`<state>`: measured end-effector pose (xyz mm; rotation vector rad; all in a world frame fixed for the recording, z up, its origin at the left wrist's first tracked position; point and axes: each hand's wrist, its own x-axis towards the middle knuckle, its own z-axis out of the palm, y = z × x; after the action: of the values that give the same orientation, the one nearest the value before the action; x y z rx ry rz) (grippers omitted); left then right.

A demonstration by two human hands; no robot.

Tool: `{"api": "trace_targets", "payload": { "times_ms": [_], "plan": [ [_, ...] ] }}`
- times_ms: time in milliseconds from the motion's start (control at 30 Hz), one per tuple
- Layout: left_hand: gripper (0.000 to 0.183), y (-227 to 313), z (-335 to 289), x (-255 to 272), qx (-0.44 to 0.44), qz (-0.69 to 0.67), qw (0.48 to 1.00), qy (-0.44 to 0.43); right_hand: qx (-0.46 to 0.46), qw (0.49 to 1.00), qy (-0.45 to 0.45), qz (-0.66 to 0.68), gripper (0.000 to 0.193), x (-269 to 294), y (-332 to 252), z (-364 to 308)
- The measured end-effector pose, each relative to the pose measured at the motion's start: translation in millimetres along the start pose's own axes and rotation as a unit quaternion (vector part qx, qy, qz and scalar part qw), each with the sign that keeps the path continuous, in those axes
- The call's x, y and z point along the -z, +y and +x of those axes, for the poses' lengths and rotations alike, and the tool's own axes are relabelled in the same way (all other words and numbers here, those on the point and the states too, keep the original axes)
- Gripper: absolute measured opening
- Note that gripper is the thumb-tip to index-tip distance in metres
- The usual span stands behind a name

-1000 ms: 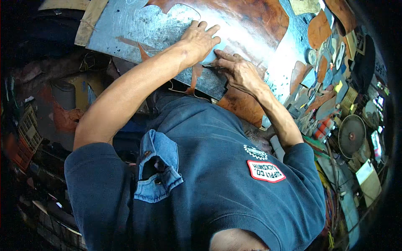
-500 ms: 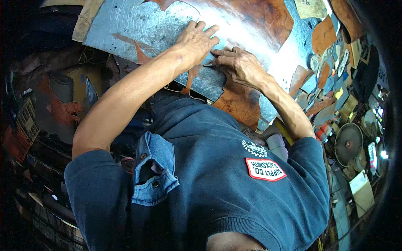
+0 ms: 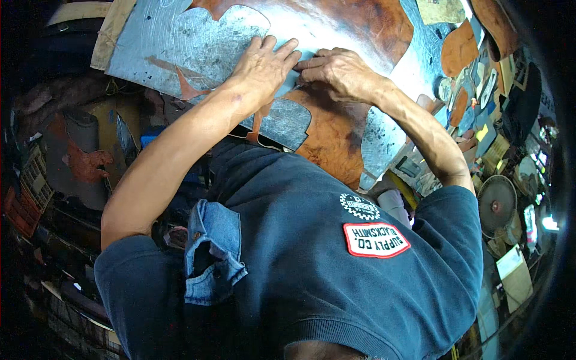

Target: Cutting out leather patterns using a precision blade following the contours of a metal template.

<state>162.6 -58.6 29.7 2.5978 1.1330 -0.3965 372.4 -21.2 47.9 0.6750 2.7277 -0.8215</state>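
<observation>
My left hand (image 3: pixel 263 67) lies with its fingers stretched out on a pale bluish flat piece (image 3: pixel 289 83), pressing it onto the scratched metal sheet (image 3: pixel 198 57). Close to its right, my right hand (image 3: pixel 339 75) is closed, fingers bent and pressed together at the edge of that piece. Whatever those fingers hold is hidden. Brown leather (image 3: pixel 333 135) with a curved cut edge spreads below my right hand, toward my body. A narrow leather strip (image 3: pixel 257 125) runs out near my left wrist.
Farther off lies a larger brown leather sheet (image 3: pixel 375 27) with curved cutouts. A leather scrap (image 3: pixel 187 85) sits by my left forearm. Small tools and leather pieces crowd the right side, around a roll of tape (image 3: pixel 444 89). A round fan (image 3: pixel 497 205) stands at far right.
My right hand has moved farther from my body along the pale piece. The left hand stays flat beside it, shifted slightly left. The whole view has swung a little.
</observation>
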Motion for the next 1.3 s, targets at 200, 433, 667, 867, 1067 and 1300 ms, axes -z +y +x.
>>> {"api": "trace_targets", "payload": {
  "times_ms": [200,433,667,867,1067,1300],
  "plan": [
    [0.077,1.0,2.8,10.1,0.0,-0.01,1.0,-0.022,0.008,0.998,0.055,-0.034,0.04,10.2,47.4,-10.3],
    [0.079,3.6,2.4,12.6,-0.001,-0.013,1.0,-0.021,0.012,0.998,0.05,-0.024,0.029,14.0,60.6,-5.4],
    [0.086,7.4,4.6,20.6,0.005,-0.008,0.998,-0.061,-0.023,1.0,-0.004,0.012,0.031,24.3,69.6,-2.1],
    [0.071,18.9,-12.6,1.4,0.04,0.004,0.999,0.023,0.004,1.0,-0.001,0.009,0.029,36.7,63.9,-7.2],
    [0.047,29.9,-17.9,0.8,0.133,-0.008,0.991,0.031,-0.096,0.954,0.227,0.173,0.028,10.0,2.1,17.0],
    [0.049,30.1,-18.7,-3.5,0.17,-0.03,0.983,0.054,-0.117,0.953,0.255,0.116,0.023,-10.3,-6.9,41.5]
  ]
}}
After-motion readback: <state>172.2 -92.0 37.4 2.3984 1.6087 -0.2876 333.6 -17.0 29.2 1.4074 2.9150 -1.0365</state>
